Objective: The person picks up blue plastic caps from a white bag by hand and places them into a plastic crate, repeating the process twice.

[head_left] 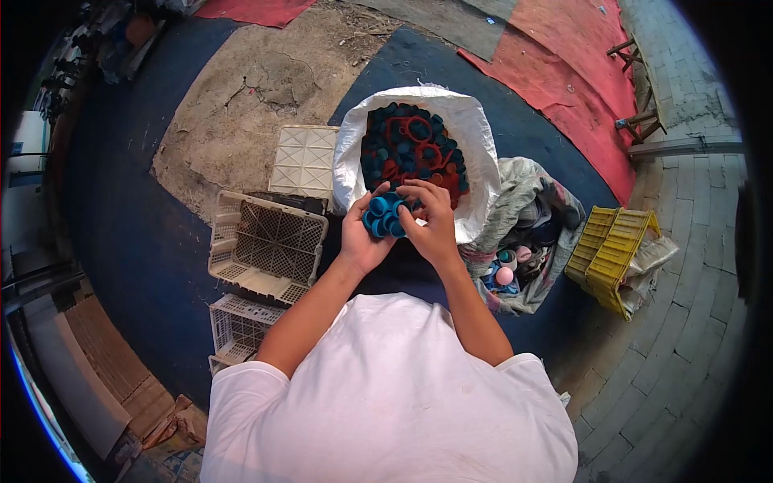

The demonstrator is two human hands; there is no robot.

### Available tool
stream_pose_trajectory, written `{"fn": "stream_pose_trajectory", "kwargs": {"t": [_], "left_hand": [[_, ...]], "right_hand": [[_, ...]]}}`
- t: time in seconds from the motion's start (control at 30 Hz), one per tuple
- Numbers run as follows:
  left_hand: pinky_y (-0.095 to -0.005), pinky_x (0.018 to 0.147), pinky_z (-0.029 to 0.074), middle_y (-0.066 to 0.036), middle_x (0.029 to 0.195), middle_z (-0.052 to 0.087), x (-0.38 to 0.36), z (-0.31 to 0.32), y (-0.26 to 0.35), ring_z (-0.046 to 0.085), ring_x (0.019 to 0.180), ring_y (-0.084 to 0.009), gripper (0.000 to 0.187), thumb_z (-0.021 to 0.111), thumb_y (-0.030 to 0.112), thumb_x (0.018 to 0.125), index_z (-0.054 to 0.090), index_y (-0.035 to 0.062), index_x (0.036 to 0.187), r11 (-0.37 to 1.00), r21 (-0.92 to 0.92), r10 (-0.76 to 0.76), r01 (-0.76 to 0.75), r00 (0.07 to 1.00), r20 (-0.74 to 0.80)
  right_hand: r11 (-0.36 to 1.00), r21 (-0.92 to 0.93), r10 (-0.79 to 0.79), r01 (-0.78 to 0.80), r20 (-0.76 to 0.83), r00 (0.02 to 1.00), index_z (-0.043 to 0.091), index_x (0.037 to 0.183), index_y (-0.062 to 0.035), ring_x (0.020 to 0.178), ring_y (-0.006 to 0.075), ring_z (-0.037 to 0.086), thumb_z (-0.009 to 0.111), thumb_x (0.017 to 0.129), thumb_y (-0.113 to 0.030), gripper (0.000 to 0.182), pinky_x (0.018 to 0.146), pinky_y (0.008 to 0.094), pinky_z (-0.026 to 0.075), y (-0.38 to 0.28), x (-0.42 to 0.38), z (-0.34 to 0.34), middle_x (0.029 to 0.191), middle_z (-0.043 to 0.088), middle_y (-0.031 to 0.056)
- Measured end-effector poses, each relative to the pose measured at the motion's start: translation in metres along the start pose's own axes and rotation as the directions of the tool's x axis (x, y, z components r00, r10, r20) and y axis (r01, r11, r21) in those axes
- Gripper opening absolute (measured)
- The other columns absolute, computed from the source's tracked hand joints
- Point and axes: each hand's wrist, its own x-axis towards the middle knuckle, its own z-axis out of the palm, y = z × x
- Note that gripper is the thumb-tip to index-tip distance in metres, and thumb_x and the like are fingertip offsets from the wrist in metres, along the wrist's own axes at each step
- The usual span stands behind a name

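Note:
Several blue plastic caps (382, 214) are gathered in a cluster between my two hands. Under and along the left side of the cluster, my left hand (364, 240) is curled round the caps. My right hand (433, 225) closes on the cluster from the other side, thumb and fingertips against the caps. Both hands are over the near rim of a white woven sack (481, 153), its mouth rolled wide. Inside it lie many dark blue-green caps (392, 115) mixed with red rings (427, 154) and reddish pieces.
To the left stand a beige plastic crate (229, 233), a cream crate (303, 157) and a white crate (233, 318). A second, greyish sack (564, 201) with mixed plastic items sits at the right. Beyond it is a yellow crate (609, 249). Blue and red mats cover the ground.

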Motion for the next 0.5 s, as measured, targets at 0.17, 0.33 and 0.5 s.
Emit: {"fn": "stream_pose_trajectory", "kwargs": {"t": [0.17, 0.33, 0.5], "left_hand": [[-0.0491, 0.108, 0.050, -0.015, 0.134, 0.063, 0.003, 0.001, -0.003, 0.061, 0.126, -0.0323, 0.037, 0.046, 0.032, 0.106, 0.061, 0.0098, 0.131, 0.999, -0.023, 0.023, -0.023, 1.000, 0.004], [-0.0501, 0.113, 0.047, -0.014, 0.134, 0.063, 0.017, -0.006, -0.020, 0.059, 0.128, -0.0321, 0.035, 0.050, 0.031, 0.104, 0.062, 0.0106, 0.130, 0.996, -0.079, 0.042, -0.047, 0.998, -0.055], [-0.0484, 0.112, 0.047, -0.014, 0.132, 0.064, 0.038, 0.010, -0.028, 0.060, 0.126, -0.0312, 0.033, 0.052, 0.028, 0.103, 0.063, 0.0065, 0.126, 0.994, -0.009, 0.106, -0.107, 0.992, -0.066]], "right_hand": [[0.868, 0.472, 0.167, -0.151, 0.007, 0.986, 0.068, 0.124, -0.0040, 0.122, 0.0239, 0.057, 0.062, 0.092, -0.019, 0.035, 0.106, 0.0372, 0.043, 0.016, -0.005, 0.008, 0.126, 0.066, 0.0110], [0.392, 0.911, 0.442, -0.130, -0.062, 0.895, 0.053, 0.140, 0.0010, 0.124, 0.0198, 0.057, 0.050, 0.105, -0.028, 0.046, 0.110, 0.0352, 0.042, 0.024, -0.016, 0.049, 0.130, 0.062, 0.0126], [0.376, 0.921, 0.453, -0.106, -0.082, 0.888, 0.051, 0.142, 0.0001, 0.124, 0.0205, 0.057, 0.044, 0.108, -0.033, 0.048, 0.112, 0.0348, 0.042, 0.034, 0.003, 0.039, 0.130, 0.062, 0.0134]]}}
